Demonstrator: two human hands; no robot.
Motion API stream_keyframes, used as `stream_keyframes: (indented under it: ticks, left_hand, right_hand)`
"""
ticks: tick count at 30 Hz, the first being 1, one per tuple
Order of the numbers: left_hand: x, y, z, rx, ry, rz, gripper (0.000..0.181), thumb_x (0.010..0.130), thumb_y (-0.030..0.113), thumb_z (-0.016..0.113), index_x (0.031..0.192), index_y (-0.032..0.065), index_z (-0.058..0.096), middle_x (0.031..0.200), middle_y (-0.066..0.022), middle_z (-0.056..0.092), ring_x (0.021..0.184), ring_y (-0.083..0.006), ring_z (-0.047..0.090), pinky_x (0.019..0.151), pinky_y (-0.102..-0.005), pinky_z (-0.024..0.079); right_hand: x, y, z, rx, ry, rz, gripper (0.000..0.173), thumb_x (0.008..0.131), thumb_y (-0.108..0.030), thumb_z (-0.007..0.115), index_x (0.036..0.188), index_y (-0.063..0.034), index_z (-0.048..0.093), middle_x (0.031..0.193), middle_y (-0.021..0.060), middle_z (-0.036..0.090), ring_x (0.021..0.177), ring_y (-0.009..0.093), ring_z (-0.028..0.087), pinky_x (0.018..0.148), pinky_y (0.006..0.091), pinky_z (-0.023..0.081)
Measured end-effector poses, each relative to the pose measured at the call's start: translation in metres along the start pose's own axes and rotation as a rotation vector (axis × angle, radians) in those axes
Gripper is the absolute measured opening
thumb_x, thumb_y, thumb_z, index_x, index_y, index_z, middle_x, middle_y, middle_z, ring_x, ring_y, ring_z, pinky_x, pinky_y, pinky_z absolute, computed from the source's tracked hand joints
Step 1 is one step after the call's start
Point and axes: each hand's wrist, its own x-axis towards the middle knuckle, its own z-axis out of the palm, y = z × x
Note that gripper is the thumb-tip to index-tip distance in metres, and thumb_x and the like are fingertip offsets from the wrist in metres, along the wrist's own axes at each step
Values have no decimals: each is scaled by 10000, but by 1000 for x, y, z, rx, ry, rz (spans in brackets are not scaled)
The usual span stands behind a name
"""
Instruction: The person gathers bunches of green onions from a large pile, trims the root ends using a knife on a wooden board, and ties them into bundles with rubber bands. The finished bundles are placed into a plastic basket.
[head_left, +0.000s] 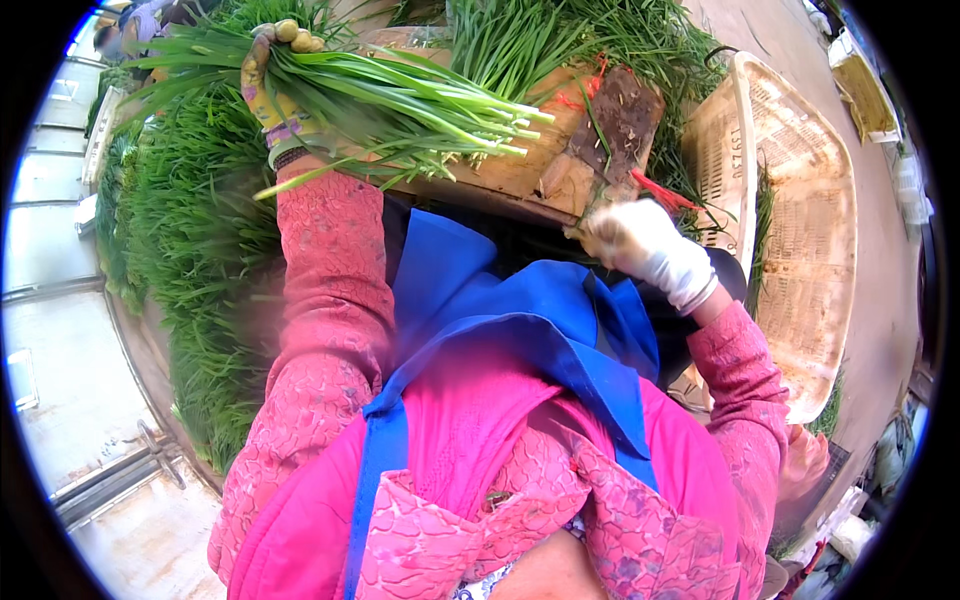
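My left hand (271, 90), in a yellow patterned glove with soiled fingertips, grips a thick bunch of long green leafy stalks (397, 105), which look like garlic chives. Their pale cut ends point right, over a wooden board (491, 180). My right hand (637, 244), in a white glove with dirty fingers, is curled and blurred at the board's near right edge. Just beyond it lies a flat, dirt-caked brown piece (619, 116), perhaps a broad blade, with a narrower part reaching toward the fingers. Whether the right hand holds anything is hidden by blur.
More green stalks (517, 45) lie at the board's far side. A large green heap (202, 225) stands at my left. Red plastic strands (664, 193) lie by my right hand. A dirty plastic crate (802, 225) stands at right. Another person (139, 22) is at the far left.
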Motion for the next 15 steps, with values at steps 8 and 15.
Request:
stream_keyframes:
  ticks: [8, 15]
  left_hand:
    - [-11, -17, -3, 130, 243, -33, 275, 863, 244, 571, 1055, 58, 636, 1077, -69, 654, 950, -194, 615, 863, -332, 505]
    - [-7, -43, 23, 302, 598, -53, 153, 845, 161, 635, 927, 32, 622, 978, -114, 664, 830, -194, 626, 734, -309, 539]
  right_hand:
    - [33, -34, -47, 8, 931, -328, 216, 753, -106, 716, 964, -96, 667, 971, 31, 693, 769, 222, 645, 689, 293, 521]
    - [58, -41, -57, 252, 738, -236, 212, 800, -93, 692, 1001, -29, 678, 963, 80, 696, 798, 156, 659, 716, 269, 526]
